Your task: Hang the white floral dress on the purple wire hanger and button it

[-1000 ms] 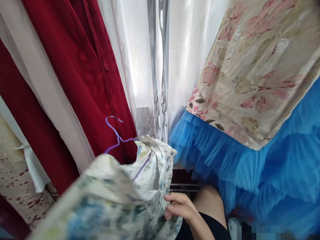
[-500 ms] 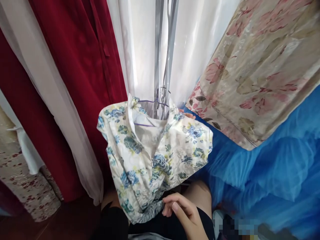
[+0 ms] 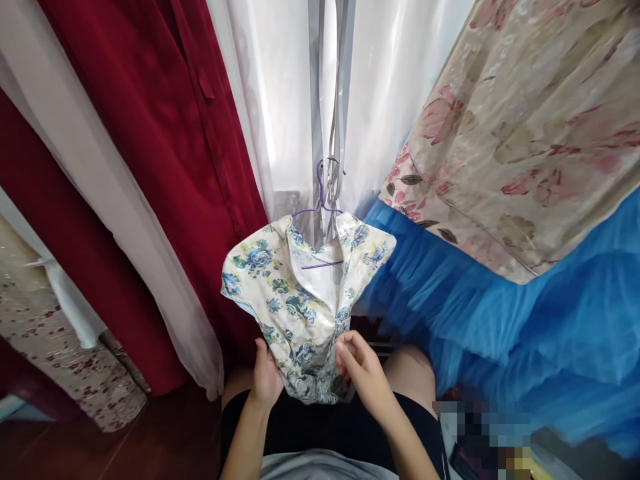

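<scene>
A white sleeveless-looking blouse (image 3: 295, 300) with blue and yellow flowers hangs on a purple hanger (image 3: 321, 200) in front of me. Its front is open in a V, and its gathered lower edge lies over my lap. At the blouse's left side is my left hand (image 3: 267, 379), thumb up in front and fingers hidden behind the cloth, gripping the side edge. My right hand (image 3: 357, 360) has its fingers curled and pinched on the front edge near the waist.
Dark red cloth (image 3: 150, 133) and pale sheer fabric hang on the left. White drapes (image 3: 400, 87) with grey straps hang behind the blouse. On the right are a pink-flowered beige cloth (image 3: 515, 160) and blue tulle (image 3: 500, 320). A blurred patch covers things at lower right.
The blouse has straightened and its right shoulder has dropped inward. Fingers behind that shoulder are gone; my left hand now shows at the left side. My right hand has moved up to the front edge.
</scene>
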`<state>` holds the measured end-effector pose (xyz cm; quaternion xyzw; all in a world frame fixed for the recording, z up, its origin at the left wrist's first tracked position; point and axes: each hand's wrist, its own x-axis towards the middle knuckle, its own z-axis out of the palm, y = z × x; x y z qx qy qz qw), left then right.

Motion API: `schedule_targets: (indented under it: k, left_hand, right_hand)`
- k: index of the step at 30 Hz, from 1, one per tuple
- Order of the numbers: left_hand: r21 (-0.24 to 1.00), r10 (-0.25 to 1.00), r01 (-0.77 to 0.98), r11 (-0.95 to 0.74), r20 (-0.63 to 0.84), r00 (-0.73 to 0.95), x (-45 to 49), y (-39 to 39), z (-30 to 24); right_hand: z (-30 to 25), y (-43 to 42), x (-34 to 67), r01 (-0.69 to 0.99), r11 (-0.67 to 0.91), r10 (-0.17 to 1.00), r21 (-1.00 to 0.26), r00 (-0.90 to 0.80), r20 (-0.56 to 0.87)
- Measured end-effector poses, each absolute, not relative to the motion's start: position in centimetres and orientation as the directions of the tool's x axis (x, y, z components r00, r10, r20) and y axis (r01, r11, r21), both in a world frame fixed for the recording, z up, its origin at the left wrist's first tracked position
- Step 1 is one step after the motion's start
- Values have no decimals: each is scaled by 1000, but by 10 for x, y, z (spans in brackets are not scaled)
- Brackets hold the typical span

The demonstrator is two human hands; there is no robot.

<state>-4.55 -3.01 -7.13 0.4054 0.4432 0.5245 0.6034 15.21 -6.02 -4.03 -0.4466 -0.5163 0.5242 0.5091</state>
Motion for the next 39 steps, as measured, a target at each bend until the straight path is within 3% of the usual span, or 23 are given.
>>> schedule_targets:
  k: [4,9,11,14,16,20,26,30,36,39]
  left_hand:
    - [939,988,-321,125,-147,-43,-41,-41,-68]
    - [960,989,-265,96,-123,-88,-40,-35,-69]
    - [991,961,-130,-25,-12,-277,-49,-27,-76]
    - [938,767,239,-251,343,-543,-51,-21,-85]
    - [860,760,393,-325,485,-432,-37,-25,-88]
    - [840,886,349,-417,461,-51,5,-37,-83]
    - [787,856,370,-493,514,50,13,-32,-69]
    - [755,873,456,-471,473,120,10,-34,-64]
    - [752,876,452,-480,438,202,19,-39,-70]
    - [764,864,403,-503,444,237,16,-21,-56]
  right_hand:
    - [-32,-27,143,64,157,986,-985,-62,154]
    - [-33,-28,140,-2,201,977,-980,-71,200]
    - [-38,-33,145,-33,165,986,-986,-4,165]
    - [-44,-40,150,-80,100,993,-992,67,94]
    - [-44,-43,148,-97,83,996,-992,48,79]
    - [-38,-51,137,-75,64,994,-995,-84,70]
    - [-3,-29,132,-63,63,989,-996,-133,71]
    - [64,26,134,-72,227,973,-971,-33,230]
    - [144,62,138,-366,208,969,-907,-46,241]
    - [140,49,140,-362,273,953,-891,-28,303]
